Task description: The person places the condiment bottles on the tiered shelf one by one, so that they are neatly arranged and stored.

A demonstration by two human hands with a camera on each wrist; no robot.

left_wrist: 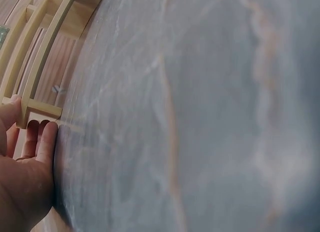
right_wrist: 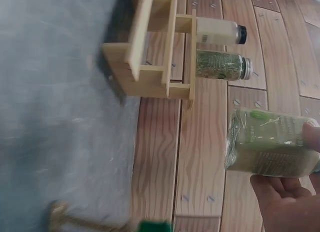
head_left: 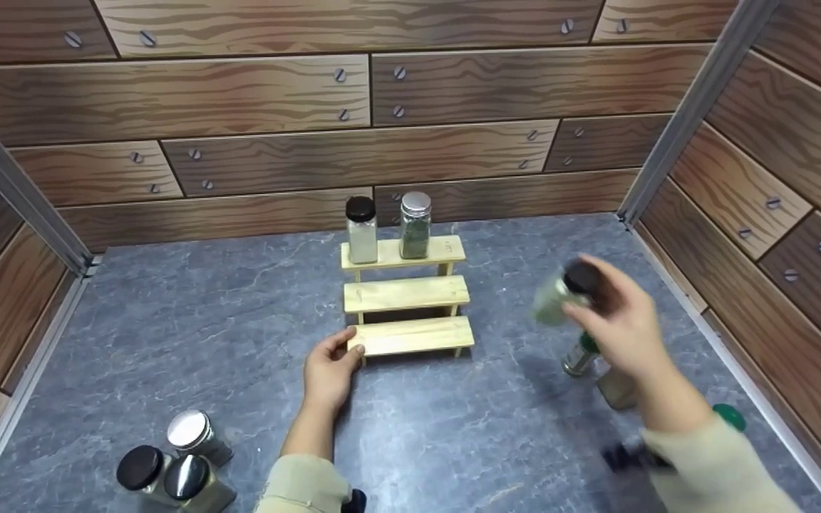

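Observation:
A pale wooden three-step rack (head_left: 410, 293) stands at the middle of the table. My left hand (head_left: 328, 374) holds the left end of its lowest step, thumb and fingers about the edge, as the left wrist view also shows. On the top step stand a spice jar with a black lid (head_left: 362, 241) and, right of it, a silver-lidded jar of green herbs (head_left: 415, 235). My right hand (head_left: 628, 328) grips another black-lidded spice jar (right_wrist: 270, 144), raised and tilted to the right of the rack. Pale greenish contents show through its side; motion blurs it in the head view.
Below the right hand stand a green-lidded jar (head_left: 576, 362) and a brownish jar (head_left: 616, 390), partly hidden by the arm. Another green lid (head_left: 729, 415) shows beside the right sleeve. At front left, a silver-lidded jar (head_left: 189, 429) stands with two dark-lidded jars (head_left: 141, 468). Wood-patterned walls enclose the table.

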